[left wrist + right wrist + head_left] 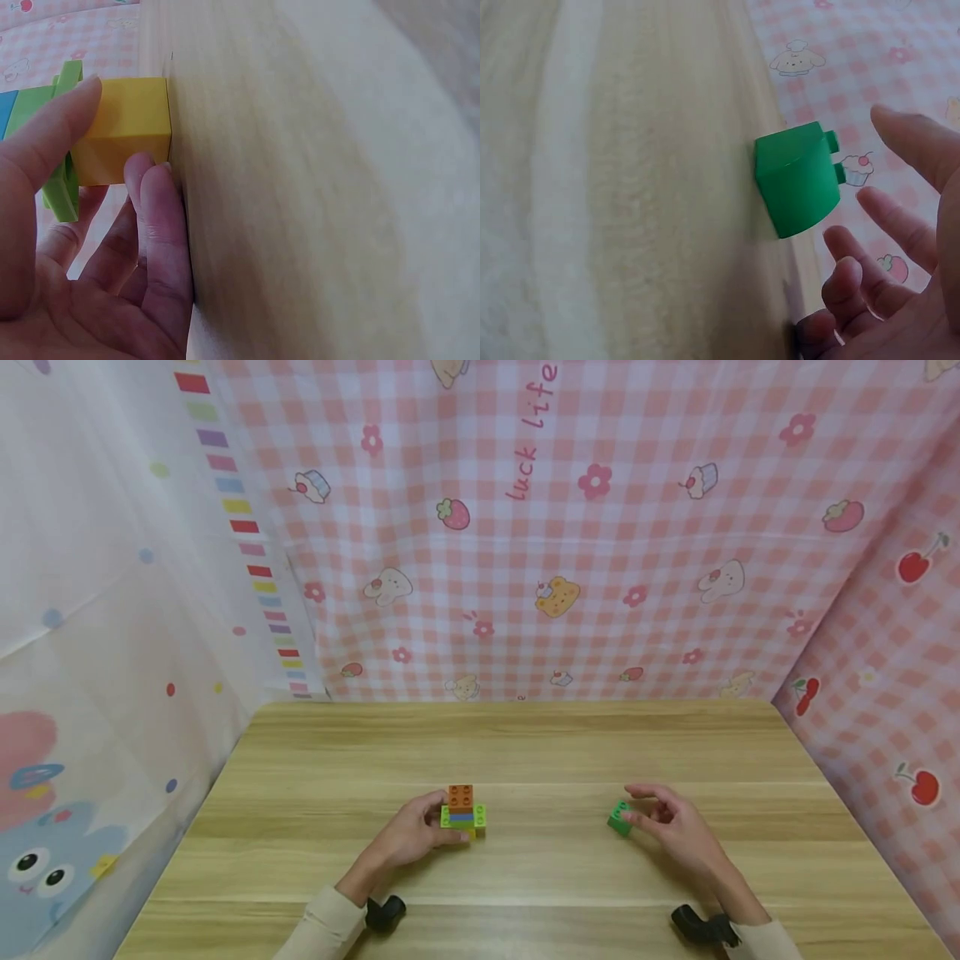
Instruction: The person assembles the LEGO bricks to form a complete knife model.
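My left hand (pixel 411 835) holds a small stack of toy building bricks (pixel 461 800) standing on the table, left of the middle. From top to bottom the stack has an orange-brown brick, a blue layer, a wider lime-green piece (pixel 69 142) and a yellow brick (pixel 127 127). In the left wrist view, the thumb lies across the lime and yellow pieces, with the fingers on the other side. To the right, a green brick (pixel 799 176) with a curved side rests on the table, studs up. Beside it is my right hand (pixel 675 831), fingers spread; the right wrist view shows a gap between them.
The wood-grain table (pixel 540 877) reaches back to a pink checked curtain (pixel 525 635). Pale printed cloth (pixel 135 635) hangs at the left. Black curved pieces (pixel 386 914) sit at both wrists.
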Available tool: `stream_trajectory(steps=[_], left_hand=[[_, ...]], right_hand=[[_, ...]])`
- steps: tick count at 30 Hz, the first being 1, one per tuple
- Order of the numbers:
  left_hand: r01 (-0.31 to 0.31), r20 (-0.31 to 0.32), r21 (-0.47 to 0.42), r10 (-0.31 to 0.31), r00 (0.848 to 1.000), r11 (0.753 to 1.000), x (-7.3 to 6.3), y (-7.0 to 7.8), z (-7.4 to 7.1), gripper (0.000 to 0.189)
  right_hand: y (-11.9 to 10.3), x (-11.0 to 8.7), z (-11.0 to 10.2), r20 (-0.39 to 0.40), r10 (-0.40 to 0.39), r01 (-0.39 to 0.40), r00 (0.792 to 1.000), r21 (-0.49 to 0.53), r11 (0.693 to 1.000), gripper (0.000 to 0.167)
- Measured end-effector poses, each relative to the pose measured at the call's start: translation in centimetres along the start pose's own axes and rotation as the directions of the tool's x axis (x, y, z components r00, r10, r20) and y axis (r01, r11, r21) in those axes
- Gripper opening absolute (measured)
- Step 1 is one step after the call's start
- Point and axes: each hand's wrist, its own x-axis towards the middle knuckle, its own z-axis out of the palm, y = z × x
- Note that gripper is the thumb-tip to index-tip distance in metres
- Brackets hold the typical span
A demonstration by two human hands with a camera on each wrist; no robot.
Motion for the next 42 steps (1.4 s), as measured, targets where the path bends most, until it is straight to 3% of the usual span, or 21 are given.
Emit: stream_trajectory(steps=[8,18,34,42], left_hand=[[-0.003,0.009,-0.010,0.003,1.000,1.000,0.0,-0.1,0.1,0.041],[-0.005,-0.006,0.002,0.005,1.000,1.000,0.0,-0.1,0.0,0.040],[-0.007,-0.002,-0.001,0.007,1.000,1.000,0.0,0.0,0.0,0.038],[-0.020,0.000,-0.001,0.020,1.000,1.000,0.1,-0.1,0.0,0.036]], right_hand=[[0.9,-0.1,0.2,0.044,0.013,-0.015,0.999,0.066,0.998,0.050],[1.7,0.2,0.8,0.022,-0.060,0.061,0.998,-0.047,0.997,0.048],[1.5,0.1,1.1,-0.010,-0.021,0.020,1.000,-0.077,0.997,0.045],[1.3,0.3,1.4,-0.039,-0.055,0.051,0.998,-0.100,0.994,0.045]])
